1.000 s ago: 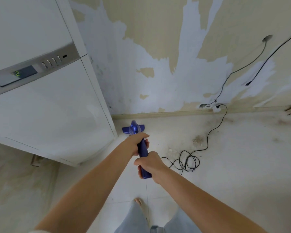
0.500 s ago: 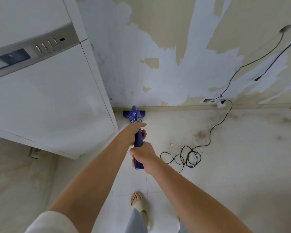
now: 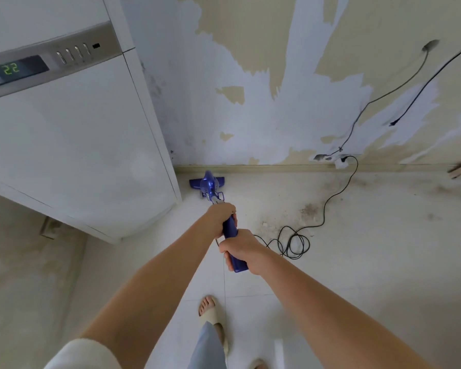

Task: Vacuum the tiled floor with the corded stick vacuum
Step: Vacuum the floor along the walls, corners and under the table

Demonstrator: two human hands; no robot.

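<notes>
Suction head now lies well ahead of our hands, pushed up to the skirting since a second ago, so this corner strip is nearly covered. Our left hand wraps the stick vacuum higher up, our right hand clenches its handle end (cord coiled just right).

The vacuum head sits against the skirting, just right of the appliance. The cord coils on the floor to its right.
</notes>
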